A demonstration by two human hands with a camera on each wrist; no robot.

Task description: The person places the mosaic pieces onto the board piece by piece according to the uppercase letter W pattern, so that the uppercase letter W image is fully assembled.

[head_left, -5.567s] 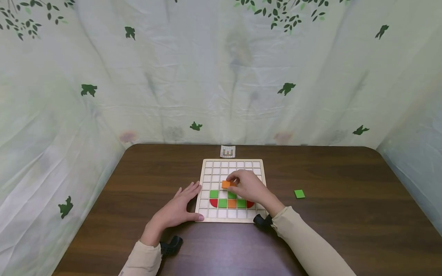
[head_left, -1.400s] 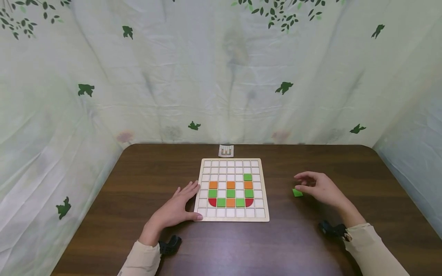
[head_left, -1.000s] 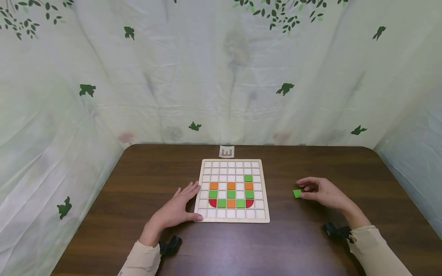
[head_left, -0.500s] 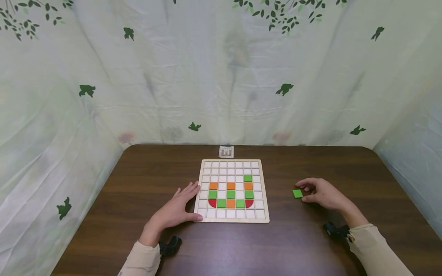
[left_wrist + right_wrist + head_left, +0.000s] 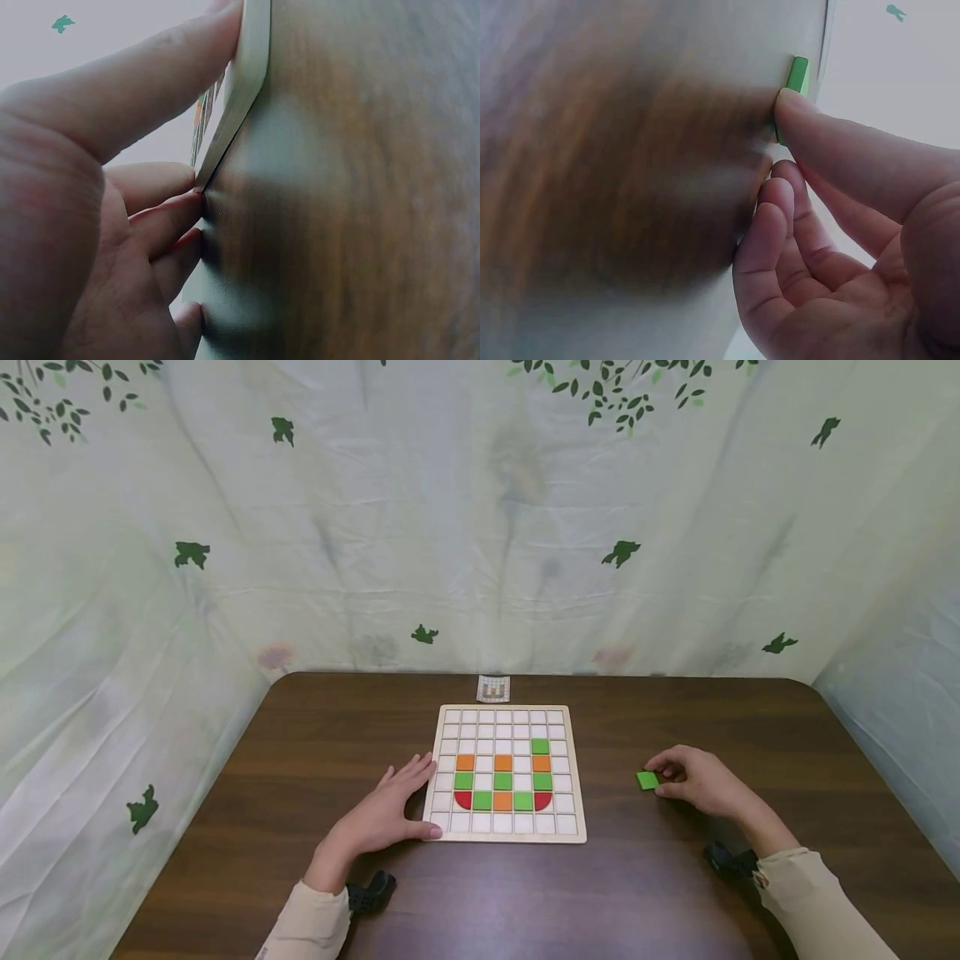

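Note:
A square grid board (image 5: 504,837) with a pale wooden rim lies mid-table. Green, orange and red tiles fill part of its cells, among them a lone upper green tile (image 5: 540,746). My left hand (image 5: 382,810) rests against the board's left edge, fingers spread and thumb on the near corner; the left wrist view shows the thumb on the rim (image 5: 255,45). Off to the right, my right hand (image 5: 697,783) pinches a loose green tile (image 5: 647,780) between thumb and fingers, low over the table. In the right wrist view the thumb covers part of that green tile (image 5: 798,75).
A small card (image 5: 493,689) with a printed grid pattern lies behind the board at the table's back edge. The dark wooden table (image 5: 360,718) extends to both sides. A pale curtain (image 5: 465,527) with leaf prints hangs behind it.
The right hand, earlier over the board with orange in its fingers, is now at the loose green tile on the right. More orange and green tiles lie on the board. The left hand has stayed.

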